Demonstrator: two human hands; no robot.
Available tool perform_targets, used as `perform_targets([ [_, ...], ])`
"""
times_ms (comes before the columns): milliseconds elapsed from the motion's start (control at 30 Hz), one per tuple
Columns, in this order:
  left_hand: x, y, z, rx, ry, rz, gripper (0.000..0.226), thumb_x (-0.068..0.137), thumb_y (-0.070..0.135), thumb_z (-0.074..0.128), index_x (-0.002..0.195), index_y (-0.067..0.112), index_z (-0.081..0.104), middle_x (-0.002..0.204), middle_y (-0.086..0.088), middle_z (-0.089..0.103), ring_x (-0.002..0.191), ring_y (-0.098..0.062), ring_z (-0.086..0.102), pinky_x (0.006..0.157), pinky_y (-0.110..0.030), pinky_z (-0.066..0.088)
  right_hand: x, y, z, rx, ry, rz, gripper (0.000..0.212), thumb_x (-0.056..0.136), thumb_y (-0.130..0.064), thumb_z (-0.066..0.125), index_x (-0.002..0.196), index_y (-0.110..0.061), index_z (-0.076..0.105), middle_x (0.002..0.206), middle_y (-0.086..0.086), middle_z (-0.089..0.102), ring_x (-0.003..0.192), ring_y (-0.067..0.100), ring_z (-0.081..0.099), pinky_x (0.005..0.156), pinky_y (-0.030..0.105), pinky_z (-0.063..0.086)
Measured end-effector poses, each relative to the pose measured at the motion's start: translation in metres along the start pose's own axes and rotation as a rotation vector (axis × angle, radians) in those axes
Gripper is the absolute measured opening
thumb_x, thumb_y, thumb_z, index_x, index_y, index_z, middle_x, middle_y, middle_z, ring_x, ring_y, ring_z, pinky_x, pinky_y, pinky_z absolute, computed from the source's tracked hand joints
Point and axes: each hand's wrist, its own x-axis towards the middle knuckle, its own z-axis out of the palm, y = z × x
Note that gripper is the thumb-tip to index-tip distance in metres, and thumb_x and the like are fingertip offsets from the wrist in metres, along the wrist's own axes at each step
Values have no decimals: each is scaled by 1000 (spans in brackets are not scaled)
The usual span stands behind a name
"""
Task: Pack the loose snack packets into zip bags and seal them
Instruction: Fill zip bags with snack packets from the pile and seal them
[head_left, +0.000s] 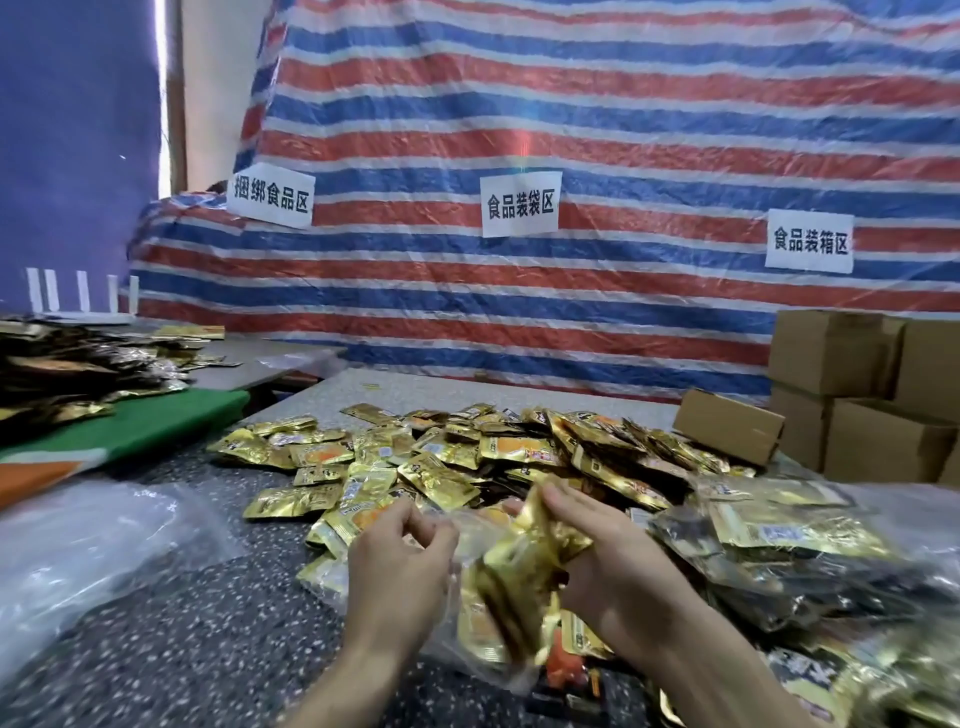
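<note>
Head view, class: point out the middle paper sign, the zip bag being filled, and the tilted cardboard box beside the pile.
Middle paper sign (520, 204), head view, centre of the sheet.
Zip bag (483, 618), head view, its clear plastic side.
Cardboard box (727, 426), head view, front face.

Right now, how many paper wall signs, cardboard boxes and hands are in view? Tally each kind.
Paper wall signs: 3
Cardboard boxes, as far as the stack shows: 5
Hands: 2, left hand and right hand
Total: 10
</note>
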Motion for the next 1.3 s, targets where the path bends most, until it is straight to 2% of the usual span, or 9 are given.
perform_targets([
  [133, 2, 3, -2, -121, -18, -39, 23, 88, 2, 69, 73, -5, 52, 72, -16, 65, 61, -20, 73, 52, -31, 59, 2, 10, 3, -208, 150, -90, 10, 87, -40, 68, 92, -34, 75, 107, 8, 69, 99, 27, 67, 59, 37, 61],
  [300, -8, 7, 0, 86, -201, 92, 29, 89, 14, 69, 66, 1, 55, 64, -4, 60, 56, -9, 52, 61, -32, 49, 4, 16, -3, -441, 366, -492, 14, 98, -40, 58, 86, -35, 66, 83, -11, 69, 76, 6, 65, 61, 21, 55],
  [433, -10, 14, -2, -5, -504, 40, 36, 86, 19, 71, 55, 19, 52, 56, 11, 49, 53, -3, 43, 53, -14, 36, 2, 14, -6, -609, 379, -749, 9, 96, -36, 63, 92, -29, 67, 83, -13, 66, 78, 4, 63, 63, 14, 50],
  [600, -9, 20, 0, -236, -442, -78, 40, 92, 36, 55, 69, 3, 60, 51, 10, 53, 45, -1, 48, 45, -10, 40, -1, 8, -9, -735, 49, -460, 24, 72, -32, 89, 91, -24, 78, 91, -9, 74, 86, 2, 69, 74, 22, 56],
  [800, 5, 6, -6, -357, -248, -194, 41, 98, 28, 55, 65, 4, 59, 57, -5, 55, 43, -11, 45, 39, -20, 36, -8, -12, -25, -602, -289, -168, 45, 69, -6, 89, 111, -15, 75, 109, 3, 77, 104, 19, 72, 97, 36, 56],
  [900, 5, 6, -9, -249, -171, -37, 46, 97, 31, 57, 56, 10, 60, 56, -8, 54, 45, -13, 44, 41, -20, 36, -8, -14, -31, -812, -136, -100, 62, 66, 7, 84, 120, -19, 70, 111, 0, 74, 95, 13, 73, 83, 36, 62],
  [1000, 1, 10, -10, -168, -132, 155, 40, 98, 28, 58, 61, 12, 63, 53, -6, 57, 43, -11, 46, 40, -16, 35, -7, -16, -38, -940, -13, -64, 24, 77, 0, 82, 98, -10, 74, 89, 8, 76, 67, 13, 71, 61, 28, 60],
  [1067, -1, 12, -11, -210, -123, 167, 38, 98, 25, 57, 63, 13, 62, 54, -3, 59, 39, -11, 49, 37, -16, 35, -8, -20, -44, -814, -48, -47, 4, 83, -4, 77, 84, -3, 73, 74, 13, 74, 53, 15, 63, 49, 24, 52],
  [1300, -1, 21, -15, -402, -163, 176, 35, 88, 39, 59, 64, 14, 56, 45, -10, 47, 34, -21, 39, 34, -18, 30, -5, -17, -35, 235, -147, -104, 16, 80, -17, 71, 85, -2, 70, 64, 2, 63, 46, 6, 55, 39, 13, 44],
])
